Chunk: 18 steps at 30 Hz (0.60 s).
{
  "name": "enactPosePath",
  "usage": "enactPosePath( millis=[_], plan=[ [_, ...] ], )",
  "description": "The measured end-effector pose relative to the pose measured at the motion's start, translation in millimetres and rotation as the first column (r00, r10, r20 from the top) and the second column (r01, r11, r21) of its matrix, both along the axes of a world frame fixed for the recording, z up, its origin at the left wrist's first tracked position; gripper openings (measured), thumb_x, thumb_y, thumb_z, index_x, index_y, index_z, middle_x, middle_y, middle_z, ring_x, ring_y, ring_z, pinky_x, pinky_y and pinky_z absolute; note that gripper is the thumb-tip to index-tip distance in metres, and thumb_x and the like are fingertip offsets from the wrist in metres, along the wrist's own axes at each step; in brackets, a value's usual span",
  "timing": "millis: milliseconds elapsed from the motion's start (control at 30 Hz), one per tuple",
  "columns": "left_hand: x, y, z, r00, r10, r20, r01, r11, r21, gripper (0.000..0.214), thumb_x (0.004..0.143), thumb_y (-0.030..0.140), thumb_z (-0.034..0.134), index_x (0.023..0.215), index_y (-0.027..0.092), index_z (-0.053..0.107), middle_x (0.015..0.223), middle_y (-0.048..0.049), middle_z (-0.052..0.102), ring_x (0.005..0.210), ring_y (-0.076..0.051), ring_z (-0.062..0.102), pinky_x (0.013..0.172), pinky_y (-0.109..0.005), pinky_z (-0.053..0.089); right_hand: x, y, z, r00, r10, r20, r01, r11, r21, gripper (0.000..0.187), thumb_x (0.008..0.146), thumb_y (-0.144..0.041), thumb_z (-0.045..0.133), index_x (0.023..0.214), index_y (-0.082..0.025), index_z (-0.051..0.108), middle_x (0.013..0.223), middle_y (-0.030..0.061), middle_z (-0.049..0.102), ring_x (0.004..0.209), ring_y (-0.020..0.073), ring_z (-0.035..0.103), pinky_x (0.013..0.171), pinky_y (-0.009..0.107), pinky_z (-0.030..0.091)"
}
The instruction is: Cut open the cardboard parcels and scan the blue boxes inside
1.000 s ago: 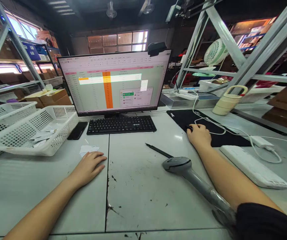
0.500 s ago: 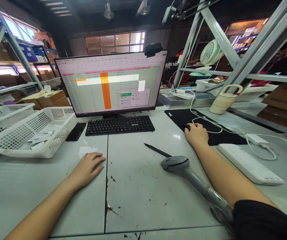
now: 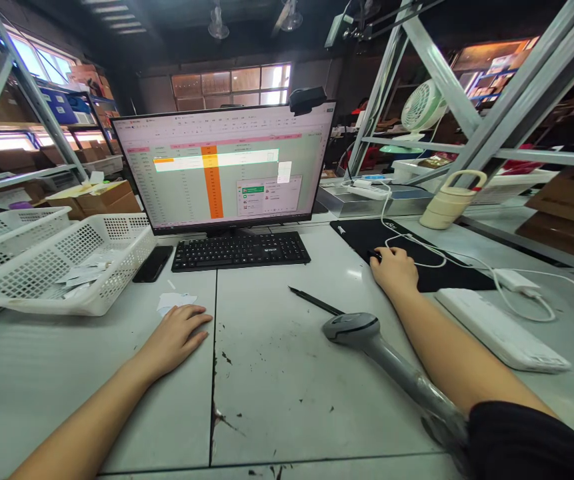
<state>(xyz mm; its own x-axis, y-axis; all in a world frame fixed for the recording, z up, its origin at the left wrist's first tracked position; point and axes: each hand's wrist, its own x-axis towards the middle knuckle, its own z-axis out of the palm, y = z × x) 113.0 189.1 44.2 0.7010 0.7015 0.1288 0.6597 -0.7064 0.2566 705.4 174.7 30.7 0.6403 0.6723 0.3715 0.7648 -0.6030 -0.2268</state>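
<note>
My right hand (image 3: 395, 272) is curled over a black computer mouse (image 3: 375, 255) on a black mouse pad (image 3: 447, 270). My left hand (image 3: 177, 336) lies palm down on the grey table (image 3: 287, 387), fingers loosely together, holding nothing. Just beyond its fingertips are small white paper slips (image 3: 175, 301). A grey barcode scanner (image 3: 361, 333) lies between my arms, close to my right forearm. A black pen (image 3: 315, 301) lies ahead of the scanner. The monitor (image 3: 227, 167) shows a spreadsheet with an orange column. A black keyboard (image 3: 241, 250) sits under it.
Two white perforated baskets (image 3: 67, 267) with paper slips stand at the left, a black phone (image 3: 153, 263) beside them. A white power strip (image 3: 501, 328) and white cables (image 3: 467, 260) lie at the right. A cream container (image 3: 451, 200), a fan (image 3: 424, 107) and metal shelving (image 3: 467, 87) stand behind.
The view has shifted slightly. Both hands stay where they were, the right on the mouse and the left flat on the table.
</note>
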Motion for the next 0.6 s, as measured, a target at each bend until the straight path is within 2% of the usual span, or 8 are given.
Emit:
enactPosePath(
  millis=[333, 600],
  plan=[
    [0.9, -0.1, 1.1, 1.000, 0.007, -0.013, -0.008, 1.000, -0.018, 0.036, 0.106, 0.031, 0.057, 0.140, 0.028, 0.069, 0.149, -0.0086, 0.064, 0.139, -0.031, 0.059, 0.121, -0.060, 0.047, -1.3, 0.0, -0.1, 1.000, -0.004, 0.002, 0.004, 1.000, 0.006, 0.050, 0.105, -0.034, 0.047, 0.144, -0.014, 0.068, 0.150, 0.0244, 0.056, 0.126, 0.0425, 0.061, 0.103, 0.051, 0.050],
    [-0.2, 1.1, -1.0, 1.000, -0.010, -0.003, 0.010, 1.000, -0.006, 0.036, 0.107, 0.032, 0.056, 0.140, 0.028, 0.068, 0.148, -0.0091, 0.065, 0.138, -0.032, 0.060, 0.120, -0.061, 0.047, -5.2, -3.5, 1.6, 0.999, -0.006, 0.036, 0.004, 0.999, 0.051, 0.059, 0.106, -0.038, 0.046, 0.160, -0.015, 0.053, 0.150, 0.0235, 0.056, 0.123, 0.0393, 0.063, 0.100, 0.048, 0.050]
  ],
)
